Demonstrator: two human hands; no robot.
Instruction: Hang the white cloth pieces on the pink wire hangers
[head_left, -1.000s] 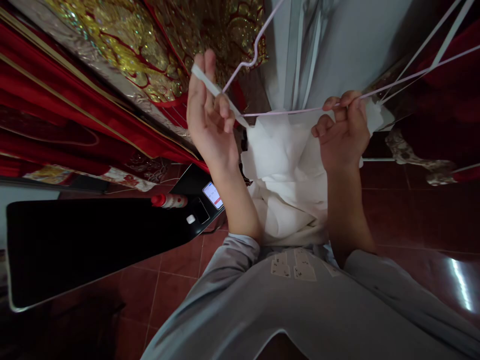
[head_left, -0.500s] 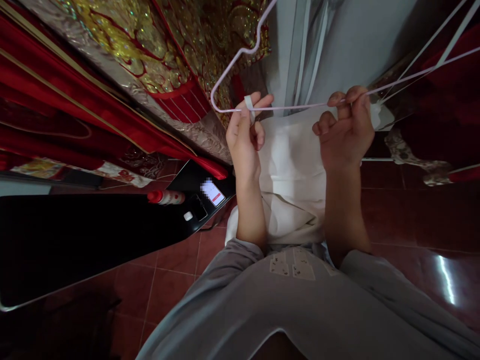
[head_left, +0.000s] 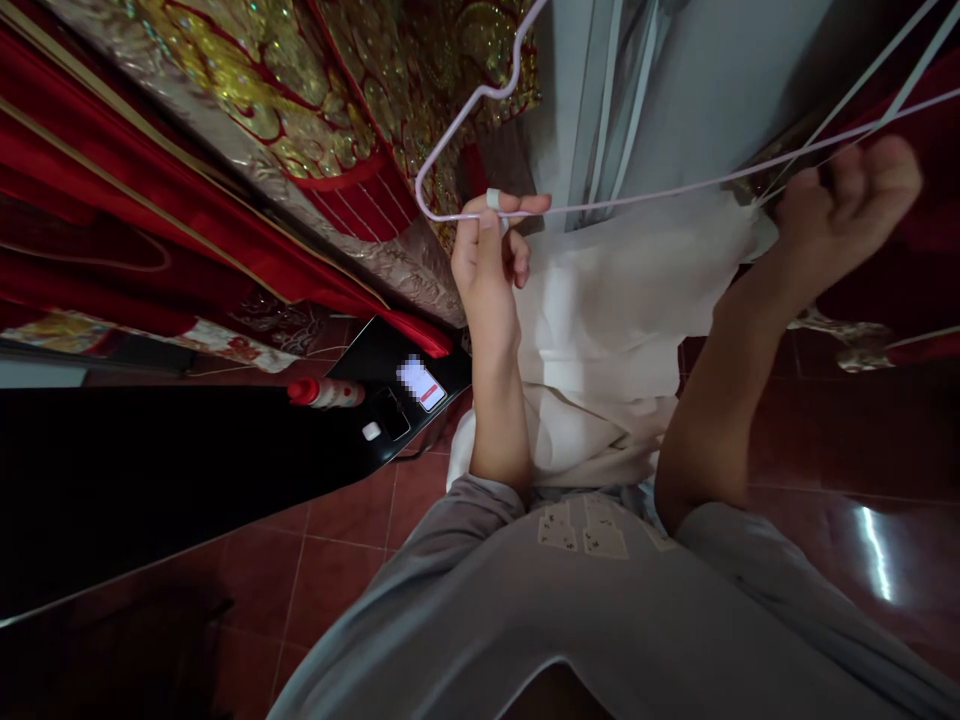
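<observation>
held a lilac hanger (head_left: 450,134) in the left hand (head_left: 487,290), with the thumb and fingers clamped on its long bottom bar, just beside the rounded corner. had a white strap (head_left: 493,199) round an outstretched finger of that hand, right by the bar. held the right hand (head_left: 847,215) out near the far stretch of the bar, a little blurred, with the fingers apart and half curled; could not tell whether touching the thin cord there. saw long white straps (head_left: 919,68) crossing the bar just beyond that hand. saw the white garment (head_left: 600,290) below the bar and between the forearms, smooth at the top and folded loosely toward the waist of the grey shirt (head_left: 570,620). had gold-sequined cloth (head_left: 262,110) up on the left, behind the hanger corner, with red cloth (head_left: 172,210) draped beside it. noticed a black bench (head_left: 150,470) lower on the left, carrying a red-capped bottle (head_left: 326,392), a dark phone (head_left: 390,415), a lit phone (head_left: 424,387) and a small white case (head_left: 371,431), all near the end closest to the left forearm. stood over red floor tiles (head_left: 345,510).
</observation>
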